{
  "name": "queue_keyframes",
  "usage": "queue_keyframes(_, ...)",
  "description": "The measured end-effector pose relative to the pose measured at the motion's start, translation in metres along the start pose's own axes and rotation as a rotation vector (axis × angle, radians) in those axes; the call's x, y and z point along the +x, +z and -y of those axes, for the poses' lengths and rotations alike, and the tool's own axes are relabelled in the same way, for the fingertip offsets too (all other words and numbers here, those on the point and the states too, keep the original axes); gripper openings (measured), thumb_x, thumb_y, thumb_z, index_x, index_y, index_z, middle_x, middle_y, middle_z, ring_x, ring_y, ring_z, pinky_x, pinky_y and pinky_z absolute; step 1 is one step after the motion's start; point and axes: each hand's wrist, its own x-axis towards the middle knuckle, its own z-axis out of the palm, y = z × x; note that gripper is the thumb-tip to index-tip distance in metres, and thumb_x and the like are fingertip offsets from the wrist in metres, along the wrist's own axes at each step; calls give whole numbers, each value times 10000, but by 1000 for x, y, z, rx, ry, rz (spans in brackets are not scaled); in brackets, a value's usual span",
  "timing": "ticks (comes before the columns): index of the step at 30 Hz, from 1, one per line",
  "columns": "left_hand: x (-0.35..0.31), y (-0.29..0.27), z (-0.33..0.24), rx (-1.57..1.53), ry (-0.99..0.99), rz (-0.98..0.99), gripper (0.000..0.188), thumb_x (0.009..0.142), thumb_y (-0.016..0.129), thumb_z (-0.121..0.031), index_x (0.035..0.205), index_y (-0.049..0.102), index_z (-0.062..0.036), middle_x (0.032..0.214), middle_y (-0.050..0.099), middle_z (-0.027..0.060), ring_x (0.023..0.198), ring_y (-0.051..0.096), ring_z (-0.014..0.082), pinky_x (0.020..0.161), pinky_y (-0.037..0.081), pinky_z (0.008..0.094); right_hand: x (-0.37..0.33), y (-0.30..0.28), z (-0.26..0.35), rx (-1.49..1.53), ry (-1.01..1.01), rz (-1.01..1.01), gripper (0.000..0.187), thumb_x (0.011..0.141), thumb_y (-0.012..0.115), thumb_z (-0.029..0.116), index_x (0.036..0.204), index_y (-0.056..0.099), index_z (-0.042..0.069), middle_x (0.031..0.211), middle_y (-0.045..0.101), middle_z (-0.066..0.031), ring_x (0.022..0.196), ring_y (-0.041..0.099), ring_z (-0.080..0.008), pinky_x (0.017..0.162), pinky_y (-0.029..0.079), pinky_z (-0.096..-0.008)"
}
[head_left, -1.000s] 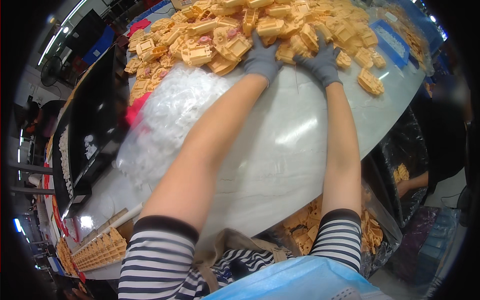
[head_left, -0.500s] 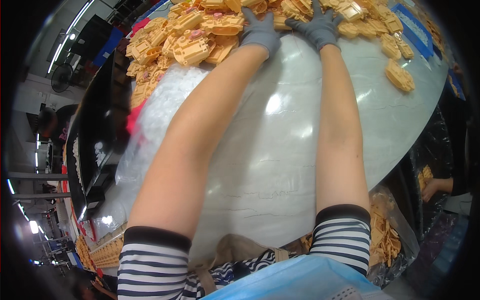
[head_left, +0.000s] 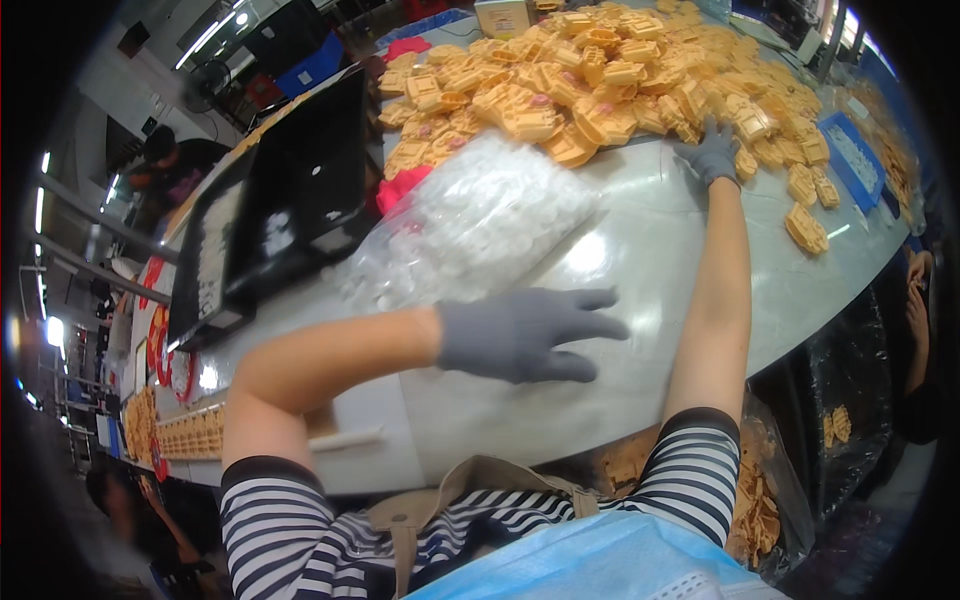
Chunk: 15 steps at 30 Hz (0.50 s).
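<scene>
My left hand (head_left: 530,333), in a grey glove, hovers over the near part of the pale table (head_left: 520,415). Its fingers are spread toward the right and hold nothing. Farther off, my right hand (head_left: 714,155), gloved alike, rests with fingers apart at the near edge of a large heap of yellow-orange plastic parts (head_left: 610,90). Its fingertips touch the parts there. Left of the middle lies a clear plastic bag of small white pieces (head_left: 490,215), close behind my left hand. A few pink bits show among the heaped parts.
A black tray (head_left: 300,200) stands on the left, beside pink cloth or plastic (head_left: 400,188). At the right edge sits a blue bin (head_left: 852,160) with small pale pieces. Loose yellow parts (head_left: 805,228) lie near it. Another person's hands (head_left: 918,290) show at far right.
My left hand has drawn back from the heap toward me and now points right. My right hand stays at the heap. The view has shifted, showing more of the heap and the black tray.
</scene>
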Motion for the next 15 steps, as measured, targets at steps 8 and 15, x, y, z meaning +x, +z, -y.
queue_keyframes(8, -213, 53, -3, -212, -414, -767, 447, 883, 635, -147, 1315, 548, -71, 1355, 538, 148, 1251, 514, 245, 1045, 404, 344, -42, 10, -39, 8, -172, -125, 727, 808, 631, 364, 1436, 369, 107, 1495, 295, -234, 1368, 314, -394, 1114, 303, -433)
queue_keyframes(15, -355, 162, -21, -504, -686, -1330, 385, 930, 549, -42, 1310, 527, 18, 1294, 580, 122, 1208, 536, 195, 1055, 403, 307, -108, -12, 12, -57, 43, -402, 577, 827, 601, 377, 1310, 505, 75, 1357, 491, -198, 1200, 525, -331, 986, 443, -408)
